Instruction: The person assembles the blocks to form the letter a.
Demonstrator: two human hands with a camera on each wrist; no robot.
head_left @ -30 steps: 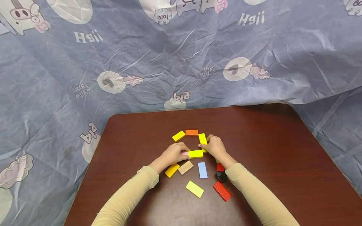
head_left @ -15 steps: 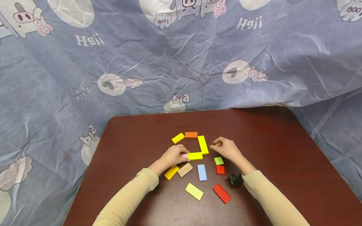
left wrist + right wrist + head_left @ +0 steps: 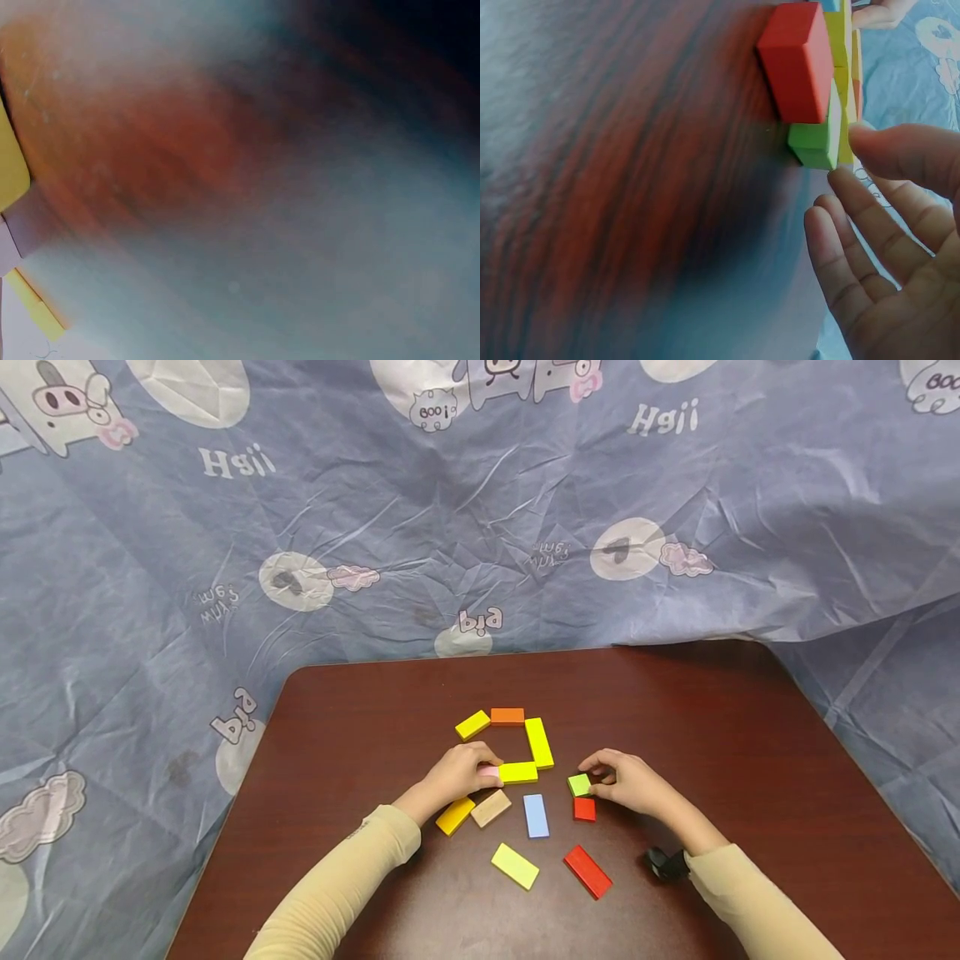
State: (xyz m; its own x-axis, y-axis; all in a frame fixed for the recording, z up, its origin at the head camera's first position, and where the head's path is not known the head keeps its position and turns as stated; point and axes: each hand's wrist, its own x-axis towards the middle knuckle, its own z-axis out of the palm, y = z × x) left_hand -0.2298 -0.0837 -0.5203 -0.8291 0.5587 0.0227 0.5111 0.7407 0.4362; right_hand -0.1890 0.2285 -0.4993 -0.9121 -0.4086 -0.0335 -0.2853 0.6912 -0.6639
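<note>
My left hand (image 3: 463, 770) pinches a pink block (image 3: 489, 772), mostly hidden by the fingers. Its right end meets a yellow block (image 3: 518, 772). That block, a second yellow block (image 3: 538, 743), an orange block (image 3: 507, 717) and a further yellow block (image 3: 472, 725) form a loose ring on the table. My right hand (image 3: 628, 781) is beside a small green block (image 3: 579, 785), thumb and fingers spread at its right side. In the right wrist view the fingertips (image 3: 825, 229) lie apart from the green block (image 3: 814, 142); whether the thumb touches it, I cannot tell. A small red block (image 3: 584, 809) sits in front of the green one.
Nearer the table's front lie a blue block (image 3: 536, 816), a plain wood block (image 3: 491, 808), an amber block (image 3: 455, 816), a pale yellow block (image 3: 515, 866) and a long red block (image 3: 588, 872). A patterned cloth (image 3: 420, 527) hangs behind the table (image 3: 675, 718).
My right hand has let go of the upright yellow block of the ring and moved right and nearer, to the green block. The left hand stays on the pink block.
</note>
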